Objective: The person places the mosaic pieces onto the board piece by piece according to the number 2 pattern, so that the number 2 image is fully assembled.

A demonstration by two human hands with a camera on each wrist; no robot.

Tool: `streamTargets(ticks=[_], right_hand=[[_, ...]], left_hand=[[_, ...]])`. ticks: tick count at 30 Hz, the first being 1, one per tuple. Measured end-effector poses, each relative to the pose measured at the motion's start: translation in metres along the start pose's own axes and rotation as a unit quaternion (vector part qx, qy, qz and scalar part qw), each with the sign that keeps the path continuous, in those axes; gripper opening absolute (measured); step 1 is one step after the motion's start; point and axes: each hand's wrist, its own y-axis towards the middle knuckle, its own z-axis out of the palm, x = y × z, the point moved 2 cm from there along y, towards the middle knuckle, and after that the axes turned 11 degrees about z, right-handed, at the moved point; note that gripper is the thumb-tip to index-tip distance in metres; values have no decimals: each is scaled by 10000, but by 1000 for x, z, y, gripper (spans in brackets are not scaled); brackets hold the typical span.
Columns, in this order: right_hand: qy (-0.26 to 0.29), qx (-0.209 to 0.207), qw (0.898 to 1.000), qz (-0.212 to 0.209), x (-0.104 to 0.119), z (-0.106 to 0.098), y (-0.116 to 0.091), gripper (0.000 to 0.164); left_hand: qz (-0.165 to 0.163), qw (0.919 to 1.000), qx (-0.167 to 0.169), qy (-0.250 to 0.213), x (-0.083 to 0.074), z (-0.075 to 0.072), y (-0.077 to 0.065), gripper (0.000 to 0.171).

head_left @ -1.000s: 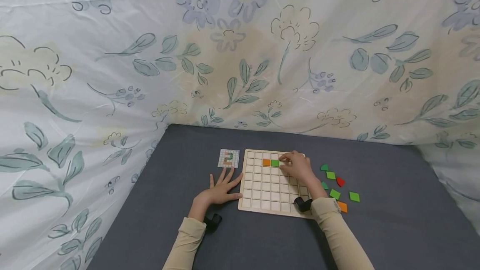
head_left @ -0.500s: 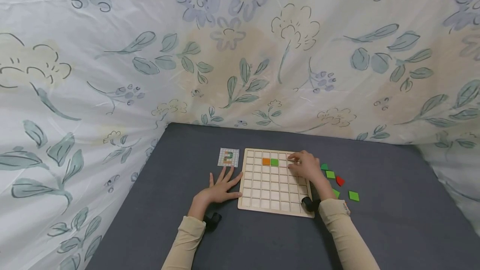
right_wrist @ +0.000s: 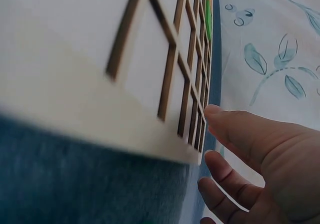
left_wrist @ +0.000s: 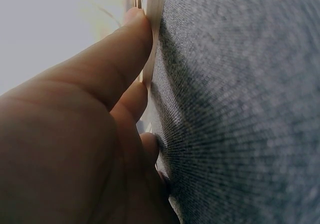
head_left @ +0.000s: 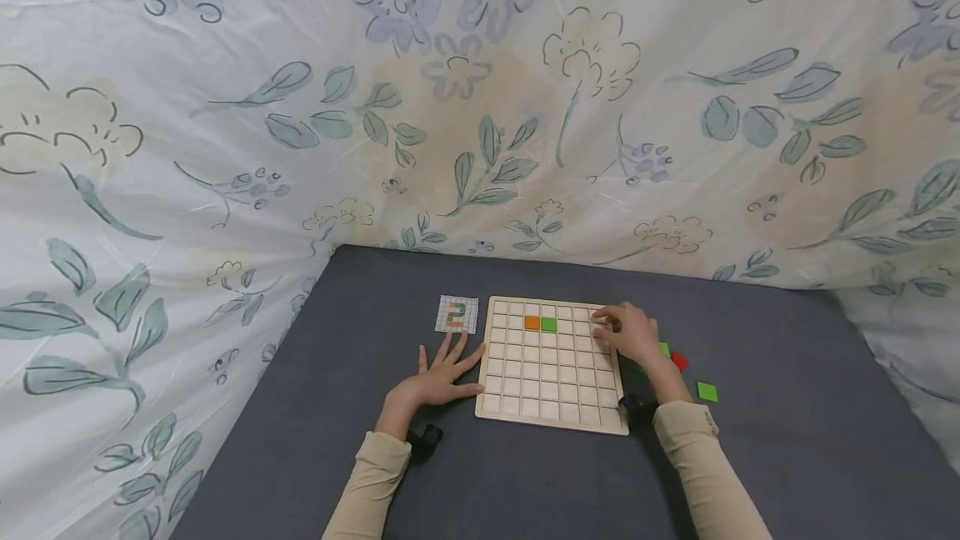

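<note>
A wooden grid board (head_left: 550, 413) lies on the dark table, with an orange square tile (head_left: 532, 322) and a green square tile (head_left: 549, 324) side by side in its upper part. My left hand (head_left: 435, 383) rests flat with spread fingers by the board's left side; in the left wrist view the thumb (left_wrist: 127, 39) touches the board's edge. Over the board's upper right edge is my right hand (head_left: 632, 333), its fingers loosely bent. Nothing shows between those fingers (right_wrist: 220, 171) in the right wrist view.
Right of the board lie a loose green tile (head_left: 707, 391), a red piece (head_left: 679, 361) and another green piece (head_left: 663, 348), partly behind the right hand. A small printed pattern card (head_left: 457, 314) sits left of the board. A floral cloth (head_left: 480, 107) hangs behind the table.
My right hand has moved rightward from beside the green tile to the board's right edge, and its arm now covers more of the loose pieces. The left hand stays put.
</note>
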Motion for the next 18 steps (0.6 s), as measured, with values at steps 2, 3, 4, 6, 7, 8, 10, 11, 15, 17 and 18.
streamTargets(ticks=[2,3,4,6,7,8,10,11,15,17,18], right_hand=[[-50,17,10000,15,-3,-2,0,30],[-58,23,10000,32,-4,-3,-1,30],[-48,35,10000,47,-5,-3,-1,30],[-23,52,10000,60,-8,-5,-2,31],[-19,58,10000,57,-9,-6,-3,31],[-30,55,10000,55,-10,-7,-3,32],[-44,44,10000,54,-13,-9,-4,33],[-79,33,9999,54,-14,-10,-5,34],[-153,29,9998,122,-21,-14,-5,34],[-203,38,9996,203,-24,-16,-5,34],[-215,47,9995,228,-26,-17,-6,34]], left_hand=[[10,10000,2,6,0,0,0,71],[11,10000,12,9,0,-1,-1,71],[16,10000,22,11,0,-1,-1,71],[40,10000,37,13,-1,-2,-1,71],[61,10000,30,7,-1,-2,-2,71],[81,10000,22,1,-1,-2,-2,72],[85,10000,46,4,-1,-2,-2,72],[85,10000,47,3,-1,-2,-2,72],[45,10000,66,15,0,-2,-2,71],[43,10000,51,10,0,-1,-2,71],[46,10000,44,8,0,-1,-2,71]])
